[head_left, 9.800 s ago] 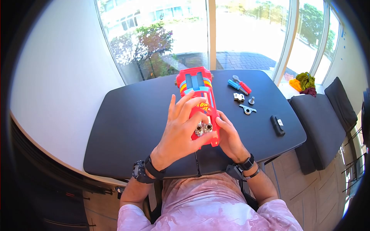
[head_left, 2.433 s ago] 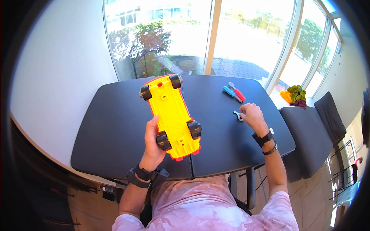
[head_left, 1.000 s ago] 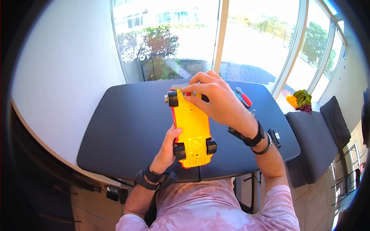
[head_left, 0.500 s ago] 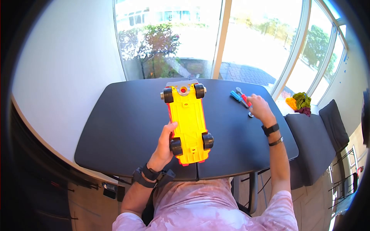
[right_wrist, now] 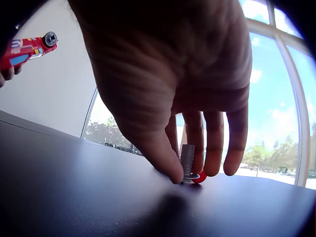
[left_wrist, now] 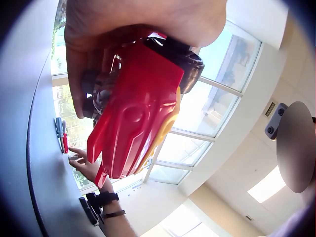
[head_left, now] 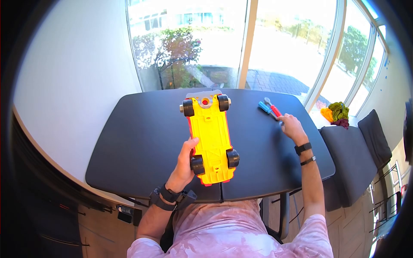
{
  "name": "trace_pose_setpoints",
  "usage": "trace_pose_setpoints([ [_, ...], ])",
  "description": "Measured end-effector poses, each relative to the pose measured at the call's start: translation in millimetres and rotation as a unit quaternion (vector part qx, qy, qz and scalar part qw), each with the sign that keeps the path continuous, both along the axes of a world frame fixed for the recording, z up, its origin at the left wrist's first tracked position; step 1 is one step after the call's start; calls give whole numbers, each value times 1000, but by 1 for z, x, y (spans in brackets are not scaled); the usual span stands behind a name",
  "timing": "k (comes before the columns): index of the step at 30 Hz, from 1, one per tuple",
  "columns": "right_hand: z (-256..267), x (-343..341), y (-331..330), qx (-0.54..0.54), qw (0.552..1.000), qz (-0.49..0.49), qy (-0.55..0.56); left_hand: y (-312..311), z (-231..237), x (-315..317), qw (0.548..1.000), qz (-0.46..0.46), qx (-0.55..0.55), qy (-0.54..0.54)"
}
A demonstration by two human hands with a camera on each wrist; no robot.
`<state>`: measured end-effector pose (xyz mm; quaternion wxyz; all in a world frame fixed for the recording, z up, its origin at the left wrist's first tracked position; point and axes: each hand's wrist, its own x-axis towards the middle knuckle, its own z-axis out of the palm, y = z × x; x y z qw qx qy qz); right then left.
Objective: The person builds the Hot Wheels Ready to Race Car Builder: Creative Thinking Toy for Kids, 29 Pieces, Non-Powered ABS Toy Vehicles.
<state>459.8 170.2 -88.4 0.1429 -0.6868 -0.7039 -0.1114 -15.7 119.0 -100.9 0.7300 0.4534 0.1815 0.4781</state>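
Note:
My left hand (head_left: pixel 181 167) grips a toy car (head_left: pixel 211 137) by its side, the yellow underside with black wheels turned up. A grey bracket (head_left: pixel 205 102) lies across the car's far end between two wheels. In the left wrist view the car's red body (left_wrist: pixel 143 108) hangs below my palm. My right hand (head_left: pixel 294 130) is down at the table's right side. The right wrist view shows a grey threaded bolt (right_wrist: pixel 187 159) standing upright on its head, with the thumb and fingers of my right hand (right_wrist: pixel 173 94) around it.
Beyond my right hand lie a blue-handled tool (head_left: pixel 264 107) and a red-handled one (head_left: pixel 275 111) on the dark table (head_left: pixel 133 137). A padded seat (head_left: pixel 352 155) stands at the right, with coloured cloths (head_left: pixel 338 112) behind it. Windows rise past the table's far edge.
Earlier the car was red side up; it is now underside up. The bracket went from the table to the car's far end. My right hand moved from the car back to the table, down to the bolt.

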Motion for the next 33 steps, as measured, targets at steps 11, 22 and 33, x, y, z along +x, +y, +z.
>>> trace_pose_setpoints([
  [11,117,-141,-30,179,934,208,229,-1,3,1,1000,-4,6,10],
  [22,145,-252,-41,126,828,445,316,-7,10,3,1000,-10,-6,8],
  [33,119,-253,-27,196,842,410,291,-5,9,2,999,-46,4,-18],
])
